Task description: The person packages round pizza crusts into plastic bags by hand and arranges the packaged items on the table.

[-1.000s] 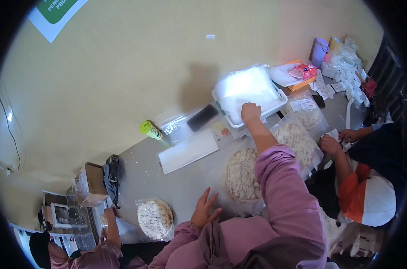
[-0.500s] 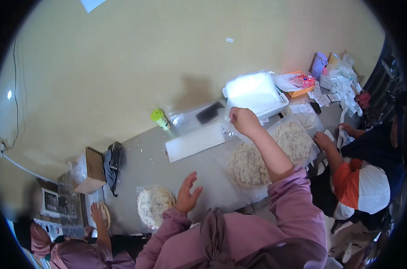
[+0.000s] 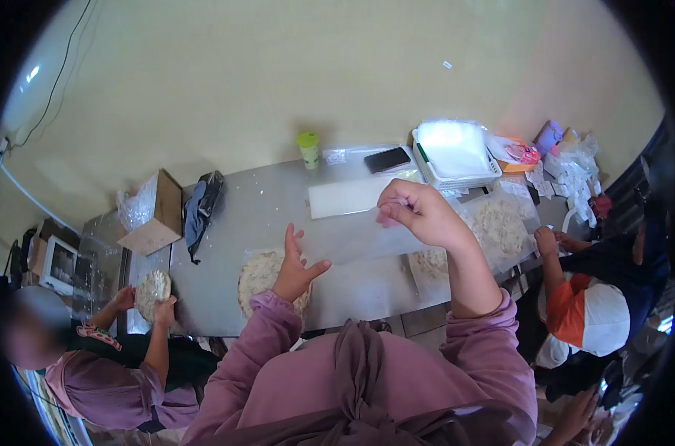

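My right hand (image 3: 421, 212) is closed in a pinch over the middle of the table. From its fingers hangs a clear plastic bag (image 3: 352, 241), thin and hard to outline. My left hand (image 3: 299, 267) is open, thumb and fingers spread, at the bag's left side. Below that hand lies a pale, round, pizza-like flat food (image 3: 259, 281), partly hidden by my hand and sleeve. Another bagged round (image 3: 430, 262) sits under my right forearm, mostly covered, and a further bagged one (image 3: 499, 227) lies to its right.
A white basket (image 3: 464, 178) with a stack of clear sheets stands by the wall, near a phone (image 3: 387, 160), a green cup (image 3: 308, 150) and a white board (image 3: 341, 199). A cardboard box (image 3: 155, 215) is left. Co-workers flank me; one holds a pale round (image 3: 153, 296).
My right hand has come away from the basket, drawing a clear bag toward my left hand. My view has shifted. The co-worker at left now holds a round up in both hands.
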`<act>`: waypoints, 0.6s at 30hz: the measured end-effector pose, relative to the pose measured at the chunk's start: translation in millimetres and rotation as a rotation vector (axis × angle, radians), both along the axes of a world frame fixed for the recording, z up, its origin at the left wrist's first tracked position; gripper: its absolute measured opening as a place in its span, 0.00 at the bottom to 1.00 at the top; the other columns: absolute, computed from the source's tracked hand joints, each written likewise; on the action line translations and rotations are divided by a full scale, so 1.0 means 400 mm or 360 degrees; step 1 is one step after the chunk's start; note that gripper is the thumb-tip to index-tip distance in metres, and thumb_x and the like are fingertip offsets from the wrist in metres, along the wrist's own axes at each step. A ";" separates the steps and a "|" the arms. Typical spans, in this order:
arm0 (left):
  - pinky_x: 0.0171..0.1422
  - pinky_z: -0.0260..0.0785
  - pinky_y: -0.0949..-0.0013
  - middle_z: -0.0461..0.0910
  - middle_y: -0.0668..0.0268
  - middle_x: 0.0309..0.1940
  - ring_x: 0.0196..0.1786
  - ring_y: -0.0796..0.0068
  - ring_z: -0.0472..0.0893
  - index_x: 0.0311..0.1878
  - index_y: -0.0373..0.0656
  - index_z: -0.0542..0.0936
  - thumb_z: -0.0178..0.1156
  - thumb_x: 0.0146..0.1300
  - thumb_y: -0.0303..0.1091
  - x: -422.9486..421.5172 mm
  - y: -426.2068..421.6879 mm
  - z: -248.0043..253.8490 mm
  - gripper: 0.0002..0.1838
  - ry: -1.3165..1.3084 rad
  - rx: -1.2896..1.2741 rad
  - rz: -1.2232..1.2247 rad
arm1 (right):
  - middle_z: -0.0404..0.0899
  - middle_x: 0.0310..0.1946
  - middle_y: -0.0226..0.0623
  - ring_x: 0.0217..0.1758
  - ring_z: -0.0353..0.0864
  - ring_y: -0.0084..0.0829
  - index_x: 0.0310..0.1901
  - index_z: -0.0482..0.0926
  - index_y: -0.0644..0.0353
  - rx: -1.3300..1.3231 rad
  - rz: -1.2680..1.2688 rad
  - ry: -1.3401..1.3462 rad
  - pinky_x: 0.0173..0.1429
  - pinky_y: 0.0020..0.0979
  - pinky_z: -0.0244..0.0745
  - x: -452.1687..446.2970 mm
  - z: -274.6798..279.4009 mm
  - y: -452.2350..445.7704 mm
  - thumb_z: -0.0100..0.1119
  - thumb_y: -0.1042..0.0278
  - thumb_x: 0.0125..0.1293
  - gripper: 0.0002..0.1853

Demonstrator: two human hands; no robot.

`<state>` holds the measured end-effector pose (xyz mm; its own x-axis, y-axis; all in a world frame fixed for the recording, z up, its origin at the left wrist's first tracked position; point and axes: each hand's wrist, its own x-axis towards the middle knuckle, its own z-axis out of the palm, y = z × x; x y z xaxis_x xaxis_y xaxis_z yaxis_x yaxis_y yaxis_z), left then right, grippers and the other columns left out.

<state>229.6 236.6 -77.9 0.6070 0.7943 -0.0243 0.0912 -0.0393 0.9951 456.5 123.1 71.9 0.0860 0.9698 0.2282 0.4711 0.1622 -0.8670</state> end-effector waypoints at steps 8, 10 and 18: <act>0.59 0.61 0.67 0.76 0.63 0.42 0.50 0.72 0.74 0.45 0.39 0.73 0.50 0.64 0.26 -0.105 0.028 -0.016 0.08 -0.0513 -0.0370 -0.0376 | 0.79 0.26 0.38 0.25 0.80 0.29 0.38 0.71 0.61 -0.0097 -0.0109 0.0735 0.27 0.26 0.75 -0.068 0.031 -0.008 0.50 0.72 0.65 0.03; 0.58 0.63 0.68 0.78 0.63 0.39 0.47 0.73 0.75 0.41 0.38 0.74 0.52 0.63 0.27 -0.121 0.025 0.006 0.05 -0.0631 -0.0471 -0.0370 | 0.79 0.25 0.38 0.23 0.80 0.30 0.38 0.70 0.60 0.0051 -0.0299 0.1005 0.23 0.27 0.75 -0.054 -0.007 -0.008 0.51 0.68 0.65 0.05; 0.54 0.67 0.67 0.78 0.60 0.35 0.42 0.72 0.77 0.32 0.38 0.73 0.56 0.60 0.26 -0.134 -0.011 0.072 0.03 -0.0885 -0.0800 -0.0356 | 0.79 0.38 0.41 0.40 0.80 0.32 0.49 0.68 0.62 0.0052 -0.1257 0.0744 0.38 0.30 0.77 -0.031 -0.169 -0.031 0.56 0.76 0.58 0.16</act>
<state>175.9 232.1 -49.1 0.7797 0.6261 0.0059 -0.3831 0.4696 0.7955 444.2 110.8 4.3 0.8113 0.5838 0.0297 0.0579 -0.0298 -0.9979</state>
